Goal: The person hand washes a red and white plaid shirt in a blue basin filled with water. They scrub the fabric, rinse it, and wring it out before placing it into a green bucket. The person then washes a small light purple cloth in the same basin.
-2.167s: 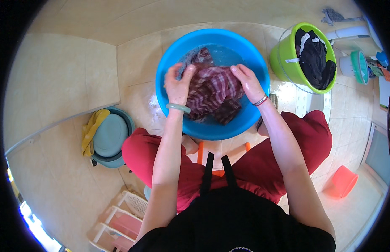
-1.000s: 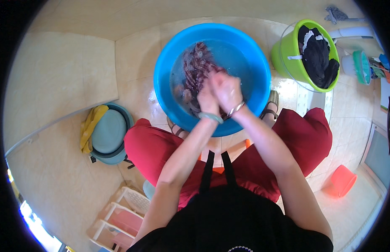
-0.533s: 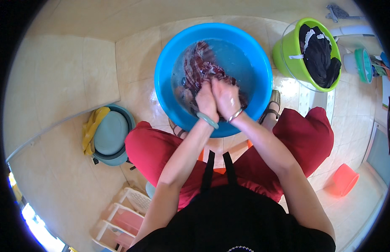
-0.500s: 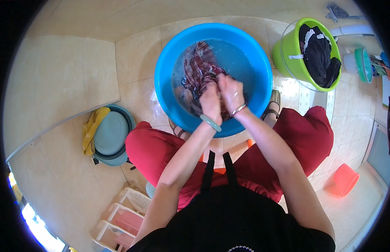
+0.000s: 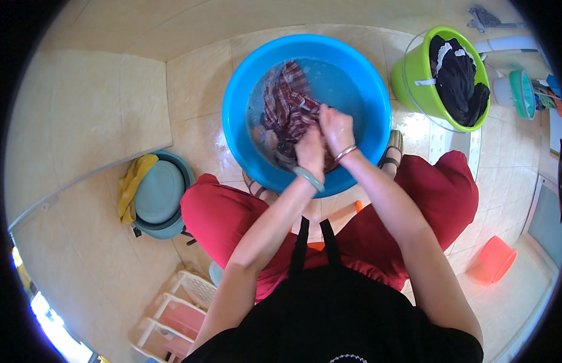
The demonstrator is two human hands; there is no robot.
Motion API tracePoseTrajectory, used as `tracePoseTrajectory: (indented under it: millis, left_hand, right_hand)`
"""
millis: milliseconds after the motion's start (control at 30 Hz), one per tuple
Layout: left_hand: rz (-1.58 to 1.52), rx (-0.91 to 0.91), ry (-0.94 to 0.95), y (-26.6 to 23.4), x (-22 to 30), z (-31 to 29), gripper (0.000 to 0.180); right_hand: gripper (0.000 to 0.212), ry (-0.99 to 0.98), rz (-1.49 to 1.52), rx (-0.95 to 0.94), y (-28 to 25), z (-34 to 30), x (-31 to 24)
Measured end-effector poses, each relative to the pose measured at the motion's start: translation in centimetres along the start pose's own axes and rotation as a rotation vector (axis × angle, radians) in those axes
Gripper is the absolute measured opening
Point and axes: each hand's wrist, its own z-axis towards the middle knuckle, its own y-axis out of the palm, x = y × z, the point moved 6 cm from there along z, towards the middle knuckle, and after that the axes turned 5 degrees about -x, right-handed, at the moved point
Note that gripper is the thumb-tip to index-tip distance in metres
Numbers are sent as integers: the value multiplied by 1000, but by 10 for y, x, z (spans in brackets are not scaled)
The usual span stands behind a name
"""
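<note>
A large blue basin [image 5: 231, 130] of cloudy water stands on the floor in front of me. In it lies a dark red striped garment [image 5: 283, 100], partly under water and spread toward the basin's far left. My right hand [image 5: 336, 128], with a metal bangle at the wrist, is closed on a bunched part of the garment. Beside it, lower and to the left, my left hand [image 5: 311, 151] wears a pale green bangle and is closed against the same cloth. Motion blurs the left fingers a little. The lower folds of the garment are partly hidden by my hands.
A lime green bucket [image 5: 408, 85] holding dark clothes stands right of the basin. At left is a grey-blue tub [image 5: 163, 190] with a yellow cloth [image 5: 136, 184] over its edge. A white rack [image 5: 166, 320] stands lower left, a pink-orange bucket [image 5: 497, 259] lower right.
Both hands have shifted slightly right, the left also a little nearer to me. More of the striped cloth shows flat above them.
</note>
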Motion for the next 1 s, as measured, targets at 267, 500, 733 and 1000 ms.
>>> tracePoseTrajectory:
  millis: [267,500,733,1000]
  left_hand:
    - [235,-260,166,-17,21,29,33]
    - [-204,20,-150,22,17,-34,31]
    - [905,-162,420,-4,20,30,27]
    - [53,-38,-73,18,16,-21,30]
  right_hand:
    - [28,-118,272,35,-4,-31,-57]
    - [40,106,52,43,-5,1,29]
    - [23,-189,163,-18,-2,-29,-57]
    - [34,94,-6,3,1,0,31]
